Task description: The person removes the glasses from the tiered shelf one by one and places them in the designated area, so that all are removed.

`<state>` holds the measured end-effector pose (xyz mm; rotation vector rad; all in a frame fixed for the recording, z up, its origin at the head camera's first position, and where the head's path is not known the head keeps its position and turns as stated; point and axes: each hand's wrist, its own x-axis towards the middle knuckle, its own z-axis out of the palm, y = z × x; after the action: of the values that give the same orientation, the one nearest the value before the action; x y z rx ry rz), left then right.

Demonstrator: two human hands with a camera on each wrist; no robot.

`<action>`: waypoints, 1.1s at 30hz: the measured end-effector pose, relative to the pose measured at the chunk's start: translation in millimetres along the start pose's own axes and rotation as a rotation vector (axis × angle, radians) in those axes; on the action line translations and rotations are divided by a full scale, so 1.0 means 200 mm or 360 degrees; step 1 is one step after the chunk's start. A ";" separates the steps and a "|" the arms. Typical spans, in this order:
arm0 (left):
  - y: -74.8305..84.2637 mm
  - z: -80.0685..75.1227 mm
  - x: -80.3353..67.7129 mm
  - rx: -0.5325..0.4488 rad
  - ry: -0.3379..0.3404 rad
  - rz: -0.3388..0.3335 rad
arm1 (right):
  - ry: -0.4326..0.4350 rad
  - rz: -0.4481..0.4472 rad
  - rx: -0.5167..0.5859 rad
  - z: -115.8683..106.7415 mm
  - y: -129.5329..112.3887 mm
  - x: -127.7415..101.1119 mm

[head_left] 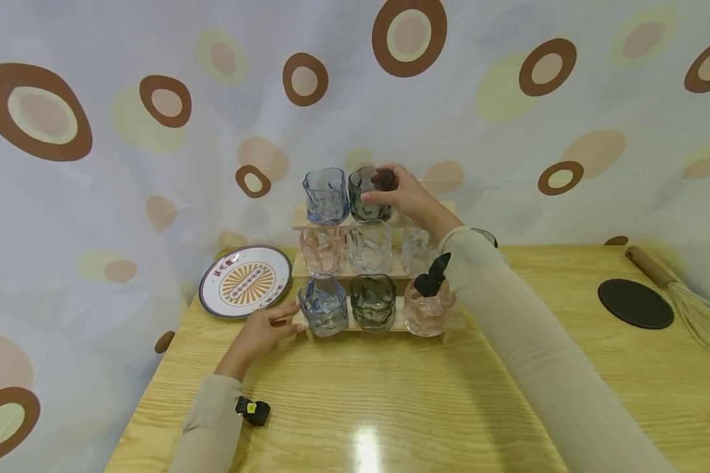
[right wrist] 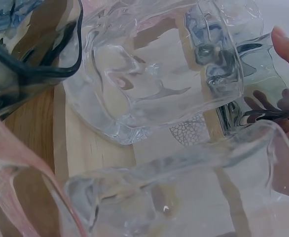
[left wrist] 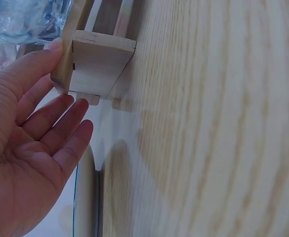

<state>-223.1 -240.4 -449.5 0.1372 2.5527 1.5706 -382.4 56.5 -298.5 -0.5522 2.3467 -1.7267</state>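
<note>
A three-step wooden rack [head_left: 300, 265] stands at the back of the table with several tumblers on it. On the top step a blue glass [head_left: 325, 194] stands beside a grey glass [head_left: 363, 203], and my right hand [head_left: 386, 187] grips that grey glass at its rim. The right wrist view shows one fingertip [right wrist: 288, 45] against the grey glass [right wrist: 263, 106], with a clear glass [right wrist: 159, 74] below it. My left hand [head_left: 284, 322] rests on the rack's lower left end [left wrist: 97, 61], thumb [left wrist: 33, 66] on the wood and fingers straight, next to the lower blue glass [head_left: 324, 305].
A patterned plate [head_left: 245, 282] lies left of the rack, close to my left hand. At the right of the wooden table [head_left: 390, 407] are a black coaster [head_left: 635, 303] and a whisk [head_left: 689, 305]. A spotted curtain [head_left: 94, 164] hangs behind and to the left.
</note>
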 end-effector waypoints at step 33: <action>0.00 0.00 -0.01 0.0073 -0.0019 -0.0009 | 0.0557 -0.0085 0.0301 -0.76 0.10 -0.37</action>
<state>-221.8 -240.0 -450.2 0.1436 2.5785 1.5049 -372.3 225.6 -274.7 -0.3036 2.3622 -2.1956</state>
